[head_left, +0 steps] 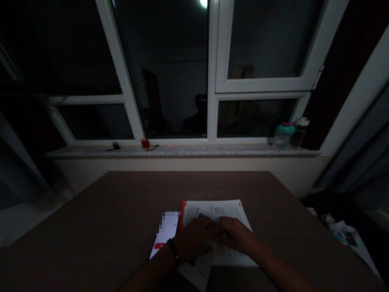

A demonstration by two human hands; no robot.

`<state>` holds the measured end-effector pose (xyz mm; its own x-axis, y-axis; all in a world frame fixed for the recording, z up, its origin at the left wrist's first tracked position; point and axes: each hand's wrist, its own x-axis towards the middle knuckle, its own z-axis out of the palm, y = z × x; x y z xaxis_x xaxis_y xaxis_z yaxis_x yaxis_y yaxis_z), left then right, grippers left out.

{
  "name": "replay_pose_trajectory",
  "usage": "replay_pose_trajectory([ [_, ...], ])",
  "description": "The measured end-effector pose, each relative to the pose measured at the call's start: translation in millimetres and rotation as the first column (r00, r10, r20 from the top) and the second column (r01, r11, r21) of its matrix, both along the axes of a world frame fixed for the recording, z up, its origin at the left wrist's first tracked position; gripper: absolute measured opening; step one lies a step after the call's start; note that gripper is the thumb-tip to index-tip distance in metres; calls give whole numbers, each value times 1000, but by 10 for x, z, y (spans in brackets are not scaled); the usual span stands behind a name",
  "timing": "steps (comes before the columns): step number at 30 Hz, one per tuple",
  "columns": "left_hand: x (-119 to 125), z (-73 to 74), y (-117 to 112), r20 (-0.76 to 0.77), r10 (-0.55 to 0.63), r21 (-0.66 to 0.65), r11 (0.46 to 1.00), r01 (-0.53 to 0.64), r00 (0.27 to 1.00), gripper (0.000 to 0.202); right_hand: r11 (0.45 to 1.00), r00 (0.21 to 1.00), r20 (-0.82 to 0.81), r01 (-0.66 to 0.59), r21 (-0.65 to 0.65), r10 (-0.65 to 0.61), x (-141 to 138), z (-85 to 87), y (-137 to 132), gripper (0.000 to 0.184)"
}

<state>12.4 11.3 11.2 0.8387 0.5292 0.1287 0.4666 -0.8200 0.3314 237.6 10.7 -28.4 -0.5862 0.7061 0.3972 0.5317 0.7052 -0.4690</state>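
Observation:
My left hand (194, 240), a dark band on its wrist, bends over a loose white sheet of paper (203, 267), fingers curled at it and the thumb lower down. My right hand (235, 234) meets it from the right, its fingers closed in a pinch at the sheet; the fingertips are hidden. Part of the sheet sticks up past the fingers, and another part hangs toward me below my left hand. Beneath both hands lies a printed book (234, 207) with an orange left edge. A lit phone (168, 231) lies just left of the book, partly behind my left forearm.
The brown table (121, 211) reaches toward a window. On the speckled sill (188, 151) stand a small red jar (145, 143), a dark small item (115, 145) and a teal-lidded bottle (283, 136) beside another clear bottle (299, 132). Crumpled papers (349, 235) lie beyond the table's right edge.

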Motion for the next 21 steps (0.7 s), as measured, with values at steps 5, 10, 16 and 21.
replay_pose_trajectory([
  [5, -17, -41, 10, 24, -17, -9, 1000, 17, 1000, 31, 985, 985, 29, 167, 42, -168, 22, 18, 118, 15],
  [10, -22, -21, -16, 20, -21, -4, 1000, 21, 1000, 37, 950, 952, 0, 305, 64, -305, 63, -35, 170, 11],
  [16, 14, 44, -39, -18, -33, 41, 999, 34, 999, 43, 941, 934, -115, 337, -21, -338, 90, -65, 156, 12],
  [21, 29, 16, -28, -21, -26, 58, 998, 28, 999, 38, 975, 972, -78, 220, -12, -220, 64, -18, 73, 13],
])
